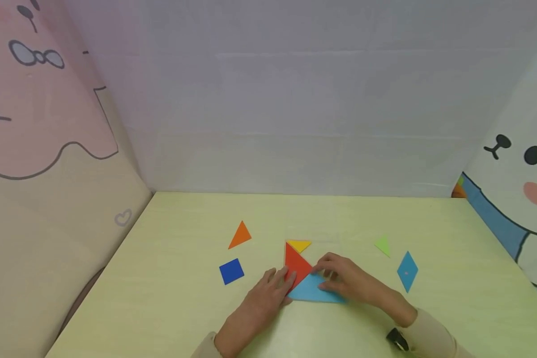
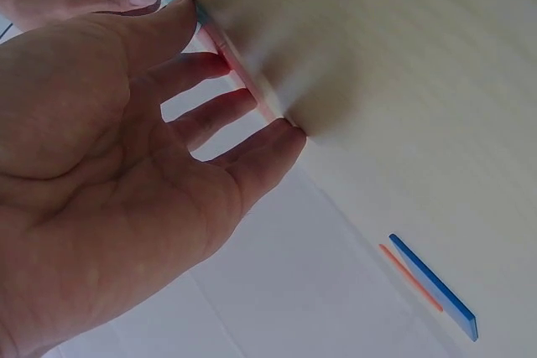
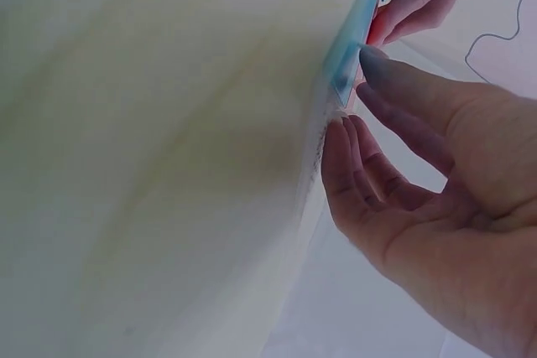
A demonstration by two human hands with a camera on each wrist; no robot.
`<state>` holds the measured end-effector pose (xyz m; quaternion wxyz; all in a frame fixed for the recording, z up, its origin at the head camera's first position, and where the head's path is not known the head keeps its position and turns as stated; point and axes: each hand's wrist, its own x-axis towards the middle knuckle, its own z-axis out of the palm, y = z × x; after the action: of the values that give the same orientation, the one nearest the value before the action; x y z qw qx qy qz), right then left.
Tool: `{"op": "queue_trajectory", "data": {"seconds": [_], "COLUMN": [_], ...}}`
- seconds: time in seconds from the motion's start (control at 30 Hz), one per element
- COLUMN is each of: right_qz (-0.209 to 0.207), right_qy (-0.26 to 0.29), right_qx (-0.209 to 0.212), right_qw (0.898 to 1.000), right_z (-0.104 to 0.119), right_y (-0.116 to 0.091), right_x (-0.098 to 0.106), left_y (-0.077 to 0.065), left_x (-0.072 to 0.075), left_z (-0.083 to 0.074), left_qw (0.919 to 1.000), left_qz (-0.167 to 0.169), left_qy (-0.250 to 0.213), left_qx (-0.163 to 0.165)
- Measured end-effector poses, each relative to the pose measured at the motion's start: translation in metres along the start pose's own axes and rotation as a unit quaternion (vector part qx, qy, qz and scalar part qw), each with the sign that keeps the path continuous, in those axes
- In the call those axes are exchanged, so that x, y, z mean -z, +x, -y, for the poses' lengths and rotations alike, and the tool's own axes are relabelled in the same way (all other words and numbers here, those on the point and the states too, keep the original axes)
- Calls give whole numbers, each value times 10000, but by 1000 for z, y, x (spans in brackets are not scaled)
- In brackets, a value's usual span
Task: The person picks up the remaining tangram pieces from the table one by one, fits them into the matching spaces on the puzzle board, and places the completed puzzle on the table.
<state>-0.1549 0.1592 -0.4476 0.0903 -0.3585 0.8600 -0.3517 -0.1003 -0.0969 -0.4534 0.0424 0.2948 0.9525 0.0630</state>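
Red triangle (image 1: 297,263) under the left hand (image 1: 264,296), light-blue triangle (image 1: 311,291) between both hands: the step looks like squaring their shared edge.
Best to keep the left hand's spread fingers lightly planted on the red piece as an anchor, while the right hand (image 1: 346,278), thumb and index apart at the light-blue piece with no pinch to be seen, nudges that one flush; pressing hard could skid both. Mind the yellow triangle (image 1: 299,245), ahead of the left fingertips and right along the red edge: a shove forward would likely knock it askew. Orange triangle (image 1: 240,236) and dark-blue square (image 1: 231,271) lie left of the left hand, green triangle (image 1: 384,245) and blue parallelogram (image 1: 407,272) right of the right hand, all well apart on the surface (image 1: 161,318).
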Motion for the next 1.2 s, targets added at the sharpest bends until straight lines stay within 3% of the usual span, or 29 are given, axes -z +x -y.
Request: {"op": "queue_trajectory", "data": {"seconds": [0.4, 0.77, 1.2], "right_qz": [-22, -691, -1261], "right_qy": [-179, -314, -604], "right_qx": [82, 360, 328], "right_qw": [9998, 9965, 9896], "right_z": [0, -6, -15], "right_y": [-7, -22, -37], "right_x": [1, 7, 16], "left_y": [1, 1, 1], "left_x": [-3, 0, -2], "left_z": [1, -1, 1], "left_qw": [9999, 10000, 9994], "left_qz": [-141, -41, -223], "left_qy": [44, 12, 205], "left_qx": [-84, 44, -135]}}
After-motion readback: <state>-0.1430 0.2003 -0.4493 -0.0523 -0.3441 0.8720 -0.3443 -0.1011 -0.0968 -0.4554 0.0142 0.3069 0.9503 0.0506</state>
